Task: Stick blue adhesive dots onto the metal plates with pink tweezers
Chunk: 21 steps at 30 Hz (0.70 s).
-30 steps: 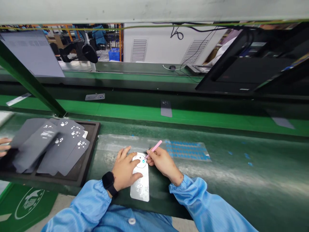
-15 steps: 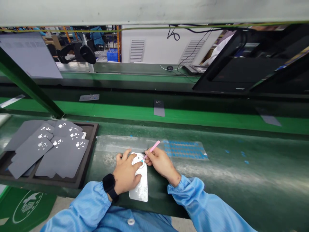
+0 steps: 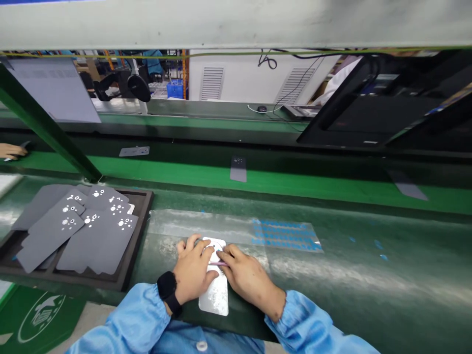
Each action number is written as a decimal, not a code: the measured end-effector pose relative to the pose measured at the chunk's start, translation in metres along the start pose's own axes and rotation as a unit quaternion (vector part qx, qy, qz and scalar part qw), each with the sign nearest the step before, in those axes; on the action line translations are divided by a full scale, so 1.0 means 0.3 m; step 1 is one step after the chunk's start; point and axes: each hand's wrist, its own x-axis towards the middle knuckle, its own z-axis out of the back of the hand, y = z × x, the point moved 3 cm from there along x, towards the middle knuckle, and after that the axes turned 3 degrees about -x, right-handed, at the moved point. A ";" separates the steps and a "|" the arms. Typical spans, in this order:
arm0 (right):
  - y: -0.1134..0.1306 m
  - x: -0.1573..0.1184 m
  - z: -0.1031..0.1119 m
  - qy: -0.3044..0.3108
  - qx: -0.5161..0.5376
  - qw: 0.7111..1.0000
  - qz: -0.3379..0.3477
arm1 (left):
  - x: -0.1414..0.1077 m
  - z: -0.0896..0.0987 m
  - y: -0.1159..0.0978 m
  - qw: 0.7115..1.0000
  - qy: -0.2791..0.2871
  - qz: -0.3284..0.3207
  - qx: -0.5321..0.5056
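A white, phone-shaped panel (image 3: 216, 294) lies on the green bench between my hands. My left hand (image 3: 193, 270) rests with spread fingers on its upper left part, a black band on the wrist. My right hand (image 3: 247, 278) is closed round pink tweezers (image 3: 218, 264), which now lie crosswise over the panel. Its fingertips touch the panel's upper right, near the ring outline. Behind my hands is a clear sheet (image 3: 287, 235) with rows of small blue pieces.
A dark tray (image 3: 142, 216) holding several grey panels (image 3: 99, 241) stands at the left. Beyond the bench, a green belt (image 3: 191, 172) carries spaced panels. Another person's hand (image 3: 13, 151) is at the far left. A green post (image 3: 51, 128) slants down behind the tray.
My right hand has lowered its fingertips onto the panel, and the tweezers have swung from upright to nearly flat. Another person's hand has appeared at the far left. The belt's panels have shifted slightly left.
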 end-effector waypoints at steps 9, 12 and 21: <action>-0.002 0.005 0.006 0.024 0.040 0.998 -0.047 | -0.027 -0.024 0.007 0.998 -0.053 0.040 -0.016; -0.007 0.018 0.021 0.035 0.081 0.994 -0.072 | -0.068 -0.047 0.008 0.996 -0.073 0.044 -0.026; -0.065 0.108 0.038 0.028 0.220 0.970 -0.103 | -0.082 -0.206 0.039 0.969 -0.245 -0.001 0.028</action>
